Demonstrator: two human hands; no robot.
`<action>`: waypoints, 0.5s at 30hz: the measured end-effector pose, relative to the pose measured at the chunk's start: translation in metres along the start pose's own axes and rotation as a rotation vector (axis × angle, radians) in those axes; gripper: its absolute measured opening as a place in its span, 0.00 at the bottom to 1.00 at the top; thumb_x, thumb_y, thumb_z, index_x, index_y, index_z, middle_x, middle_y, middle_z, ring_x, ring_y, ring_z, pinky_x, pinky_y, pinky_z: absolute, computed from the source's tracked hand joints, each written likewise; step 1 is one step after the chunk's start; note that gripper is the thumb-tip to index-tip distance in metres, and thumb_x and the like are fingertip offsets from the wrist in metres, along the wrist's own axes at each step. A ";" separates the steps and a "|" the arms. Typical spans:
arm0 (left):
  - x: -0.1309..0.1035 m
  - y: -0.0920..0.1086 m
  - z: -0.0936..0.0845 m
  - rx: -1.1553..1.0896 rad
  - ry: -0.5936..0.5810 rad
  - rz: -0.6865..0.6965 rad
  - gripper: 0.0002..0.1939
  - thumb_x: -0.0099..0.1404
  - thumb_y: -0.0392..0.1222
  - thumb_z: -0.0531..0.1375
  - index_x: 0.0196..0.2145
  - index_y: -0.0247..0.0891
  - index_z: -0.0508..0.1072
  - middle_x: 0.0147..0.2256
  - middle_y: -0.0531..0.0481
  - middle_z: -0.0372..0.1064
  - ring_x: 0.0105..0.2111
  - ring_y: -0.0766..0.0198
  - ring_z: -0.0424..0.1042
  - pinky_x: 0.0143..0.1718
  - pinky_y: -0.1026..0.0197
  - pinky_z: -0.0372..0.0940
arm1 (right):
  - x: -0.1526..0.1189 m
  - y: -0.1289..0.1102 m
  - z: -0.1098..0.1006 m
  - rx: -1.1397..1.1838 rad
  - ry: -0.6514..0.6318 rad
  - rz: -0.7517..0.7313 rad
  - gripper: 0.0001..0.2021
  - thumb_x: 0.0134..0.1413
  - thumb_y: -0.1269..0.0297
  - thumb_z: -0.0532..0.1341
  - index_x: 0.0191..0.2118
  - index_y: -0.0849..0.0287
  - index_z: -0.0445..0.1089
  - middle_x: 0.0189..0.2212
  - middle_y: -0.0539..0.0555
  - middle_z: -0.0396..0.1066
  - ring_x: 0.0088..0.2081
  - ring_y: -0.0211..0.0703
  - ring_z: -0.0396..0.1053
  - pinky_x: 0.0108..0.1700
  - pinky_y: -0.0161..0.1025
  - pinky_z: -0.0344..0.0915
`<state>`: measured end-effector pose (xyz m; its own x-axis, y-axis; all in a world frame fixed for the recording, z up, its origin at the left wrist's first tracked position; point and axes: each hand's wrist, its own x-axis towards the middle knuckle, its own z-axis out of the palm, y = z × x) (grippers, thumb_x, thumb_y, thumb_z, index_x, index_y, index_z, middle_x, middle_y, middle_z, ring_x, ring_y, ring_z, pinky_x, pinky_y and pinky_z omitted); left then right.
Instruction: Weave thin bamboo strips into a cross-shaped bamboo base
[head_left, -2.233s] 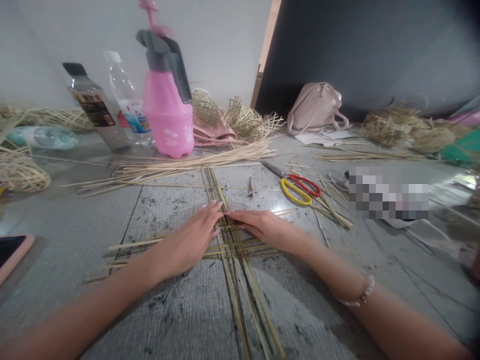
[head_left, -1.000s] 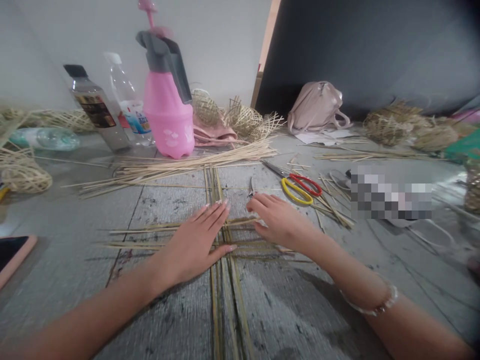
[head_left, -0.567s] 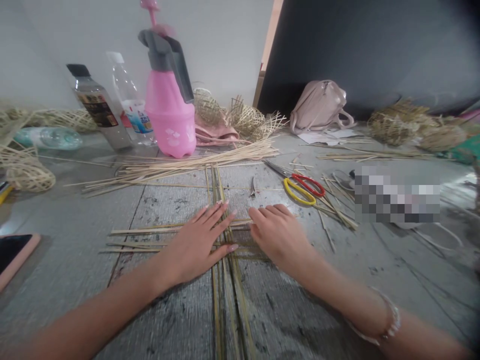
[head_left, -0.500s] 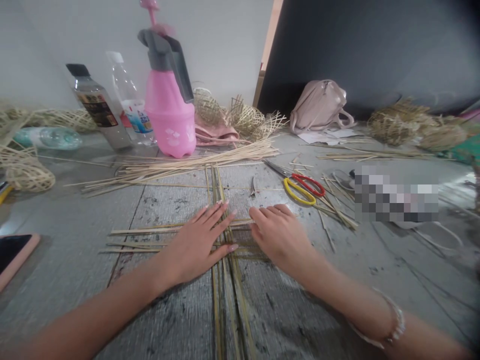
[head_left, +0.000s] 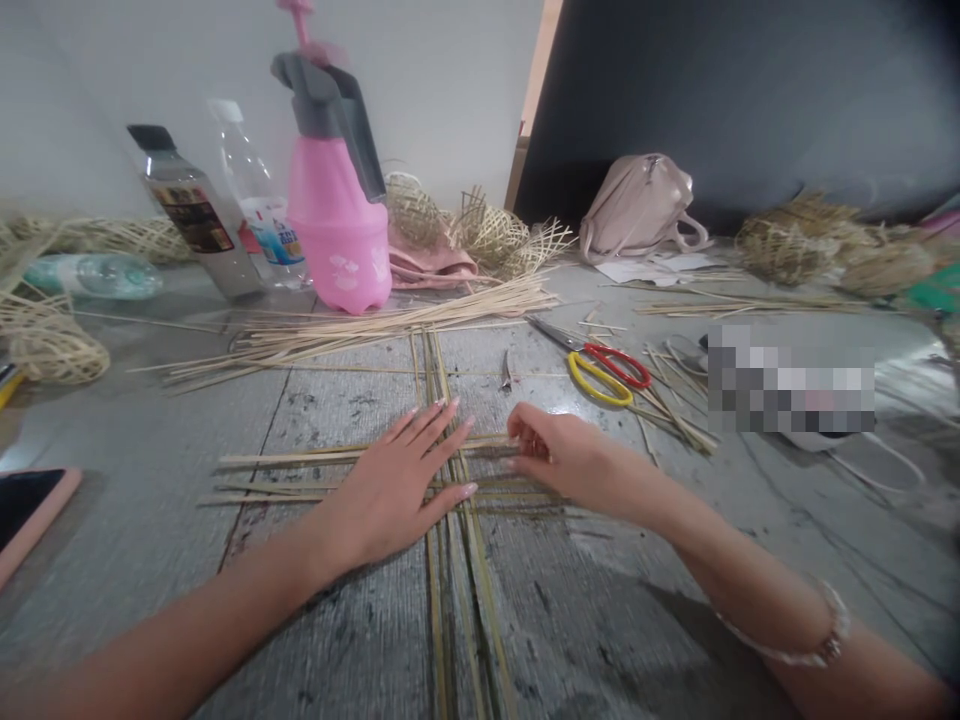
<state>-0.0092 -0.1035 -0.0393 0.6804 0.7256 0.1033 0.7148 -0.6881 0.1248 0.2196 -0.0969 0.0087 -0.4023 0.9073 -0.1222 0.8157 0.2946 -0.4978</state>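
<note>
My left hand [head_left: 397, 475] lies flat with its fingers spread, pressing on the place where thin bamboo strips cross. One bundle of lengthwise strips [head_left: 459, 600] runs away from me under its fingertips. Crosswise strips [head_left: 281, 460] pass beneath the palm and come out on both sides. To the right, my right hand [head_left: 574, 450] is closed, its fingers curled and its thumb below them, at the right part of the crosswise strips. A pale strip runs into its fingers; the exact grip is partly hidden. A beaded bracelet circles the right wrist.
Scissors [head_left: 604, 375] with red and yellow handles lie beyond my right hand, near a small metal clip [head_left: 507, 370]. Farther back are a pile of loose strips [head_left: 375, 325], a pink spray bottle [head_left: 341, 230] and drink bottles [head_left: 191, 215]. A phone [head_left: 34, 515] lies at left.
My right hand has turned and shifted slightly right, so its thumb and curled fingers now show from the side. My left hand stays in place on the strips.
</note>
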 end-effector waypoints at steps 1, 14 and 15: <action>0.000 0.000 0.000 0.000 -0.002 -0.001 0.35 0.74 0.63 0.38 0.68 0.39 0.48 0.69 0.44 0.37 0.69 0.54 0.41 0.67 0.47 0.44 | 0.003 0.004 -0.001 0.086 -0.016 0.010 0.07 0.51 0.70 0.59 0.34 0.56 0.58 0.22 0.45 0.65 0.24 0.37 0.61 0.28 0.35 0.54; -0.001 0.001 -0.002 0.015 0.018 0.003 0.33 0.74 0.61 0.37 0.68 0.39 0.52 0.68 0.43 0.42 0.68 0.54 0.45 0.66 0.45 0.43 | 0.021 0.028 -0.012 0.482 -0.250 0.128 0.17 0.43 0.63 0.68 0.29 0.56 0.56 0.17 0.44 0.65 0.21 0.35 0.65 0.25 0.33 0.59; -0.001 0.001 -0.001 0.012 0.021 0.002 0.33 0.74 0.61 0.37 0.68 0.39 0.52 0.68 0.43 0.42 0.68 0.54 0.45 0.66 0.45 0.43 | 0.021 0.030 -0.013 0.481 -0.257 0.126 0.17 0.43 0.63 0.68 0.29 0.56 0.56 0.17 0.44 0.65 0.21 0.35 0.65 0.25 0.34 0.59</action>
<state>-0.0092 -0.1046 -0.0378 0.6785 0.7240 0.1242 0.7153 -0.6897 0.1124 0.2408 -0.0653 0.0029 -0.4511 0.8068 -0.3815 0.6068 -0.0362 -0.7940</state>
